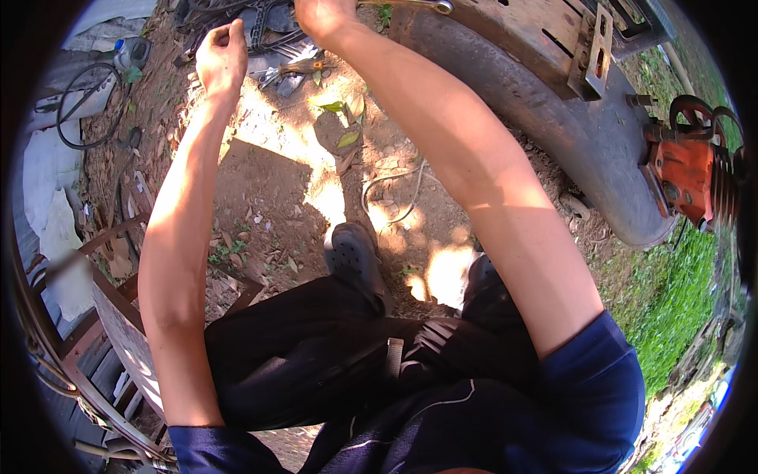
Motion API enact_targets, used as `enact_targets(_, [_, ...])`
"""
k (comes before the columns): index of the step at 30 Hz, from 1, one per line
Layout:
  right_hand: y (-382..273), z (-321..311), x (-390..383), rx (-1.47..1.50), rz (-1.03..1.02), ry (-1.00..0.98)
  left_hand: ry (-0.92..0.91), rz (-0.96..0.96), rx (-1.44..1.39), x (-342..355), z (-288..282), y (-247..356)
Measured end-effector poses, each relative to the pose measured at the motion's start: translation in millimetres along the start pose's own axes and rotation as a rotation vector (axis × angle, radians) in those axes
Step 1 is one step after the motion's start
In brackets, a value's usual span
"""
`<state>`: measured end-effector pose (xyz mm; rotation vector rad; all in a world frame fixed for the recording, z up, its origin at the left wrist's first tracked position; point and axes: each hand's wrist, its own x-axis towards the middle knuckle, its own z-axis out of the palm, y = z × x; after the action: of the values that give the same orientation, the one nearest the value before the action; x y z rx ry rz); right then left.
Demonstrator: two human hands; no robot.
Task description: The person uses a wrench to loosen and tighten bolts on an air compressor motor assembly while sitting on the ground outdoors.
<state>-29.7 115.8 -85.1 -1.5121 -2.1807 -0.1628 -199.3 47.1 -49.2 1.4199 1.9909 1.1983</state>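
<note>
My right hand [322, 17] is at the top edge, its fingers partly cut off. From beside it the shaft of a metal wrench [444, 7] runs right, ring end showing, and the hand appears closed round the other end. To the left, my left hand [221, 59] is raised over the dirt, fingers curled in and thumb against them. Whatever it pinches, if anything, is too small to make out. Between and below the hands lies a heap of metal tools [296, 54], among them one with an orange-and-black handle [303, 68].
A rusty slotted metal frame [545, 35] rests on a dark curved metal body [537, 130] at upper right. Beyond it stands an orange-red machine [683, 178]. A black cable loop [61, 118] and a rusty metal frame [83, 336] are at left. A thin wire [414, 197] lies on the dirt.
</note>
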Motion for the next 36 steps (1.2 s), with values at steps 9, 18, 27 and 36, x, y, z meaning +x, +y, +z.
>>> enact_targets(9, [0, -23, -67, -0.472, -0.252, -0.321, -0.444, 0.694, -0.112, -62, 57, 154])
enact_targets(18, [-5, -48, -51, -0.334, -0.184, -0.554, -0.348, 0.553, -0.073, -62, 59, 149])
enact_targets(27, [0, -67, -25, -0.271, -0.147, -0.871, -0.011, -0.168, -0.163, -21, 24, 23])
enact_targets(36, [13, -78, -7, -0.224, 0.009, -0.866, -0.55, -0.493, -0.024, -50, 29, 26])
